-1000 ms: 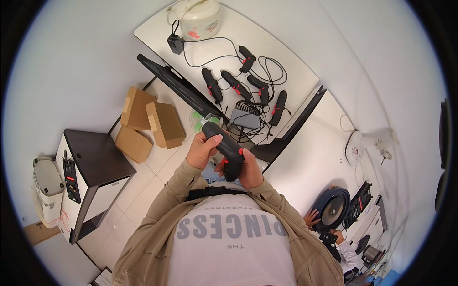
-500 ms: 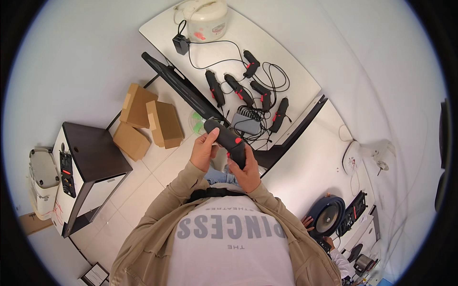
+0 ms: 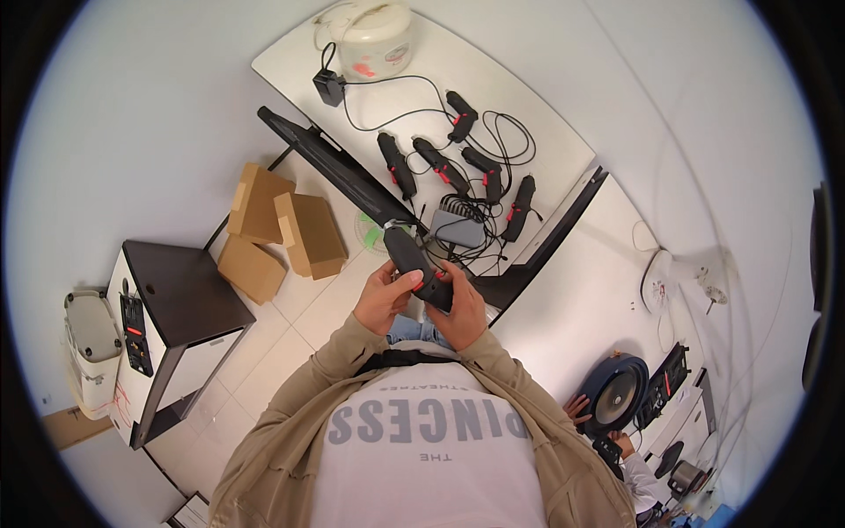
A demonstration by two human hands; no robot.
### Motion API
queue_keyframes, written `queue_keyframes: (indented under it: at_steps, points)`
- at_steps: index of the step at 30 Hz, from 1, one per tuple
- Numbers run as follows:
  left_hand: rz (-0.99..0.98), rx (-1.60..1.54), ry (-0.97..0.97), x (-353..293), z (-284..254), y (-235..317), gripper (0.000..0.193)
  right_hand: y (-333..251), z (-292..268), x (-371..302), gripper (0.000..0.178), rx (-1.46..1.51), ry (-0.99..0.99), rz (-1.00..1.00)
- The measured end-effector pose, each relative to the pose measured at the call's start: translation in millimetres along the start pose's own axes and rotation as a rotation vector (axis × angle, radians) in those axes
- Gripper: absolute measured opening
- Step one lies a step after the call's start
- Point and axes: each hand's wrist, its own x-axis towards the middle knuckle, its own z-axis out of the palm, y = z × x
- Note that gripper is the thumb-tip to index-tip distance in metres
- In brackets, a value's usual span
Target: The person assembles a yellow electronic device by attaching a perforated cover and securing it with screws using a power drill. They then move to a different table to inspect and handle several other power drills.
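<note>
A black cordless screwdriver (image 3: pixel 407 253) with red buttons is held in front of my body, its metal tip pointing away from me. My left hand (image 3: pixel 385 297) is closed on its near part, thumb at a red button. Around the handle end, my right hand (image 3: pixel 462 312) is closed too, from the other side. On the white table beyond lie several similar screwdrivers (image 3: pixel 398 165) with black cables. Next to them is a grey multi-port charger (image 3: pixel 458 227) with many cables plugged in, partly covered by the tangle.
Cardboard boxes (image 3: pixel 310 236) lie on the floor at left, near a dark-topped cabinet (image 3: pixel 189 286). A cream pot-like appliance (image 3: pixel 374 40) and black adapter (image 3: pixel 329 88) stand at the table's far end. At lower right, another person's hand (image 3: pixel 576 409) touches a round dark-blue device (image 3: pixel 613 393).
My left hand has slid from the screwdriver's front end back toward its handle, its thumb now at a red button. The screwdriver has turned slightly and its metal tip is uncovered.
</note>
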Motion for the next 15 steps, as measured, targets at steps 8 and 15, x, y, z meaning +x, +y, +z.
queue_keyframes:
  at_steps: [8, 15]
  points:
    - [0.3, 0.185, 0.088, 5.4, 14.5, -11.1, 0.091, 0.7, 9.2, -4.3, 0.052, 0.191, -0.034, 0.233]
    - [0.408, 0.276, 0.017, 13.6, 19.1, -16.3, 0.1, -1.9, 6.7, -3.9, 0.053, 0.221, -0.027, 0.261]
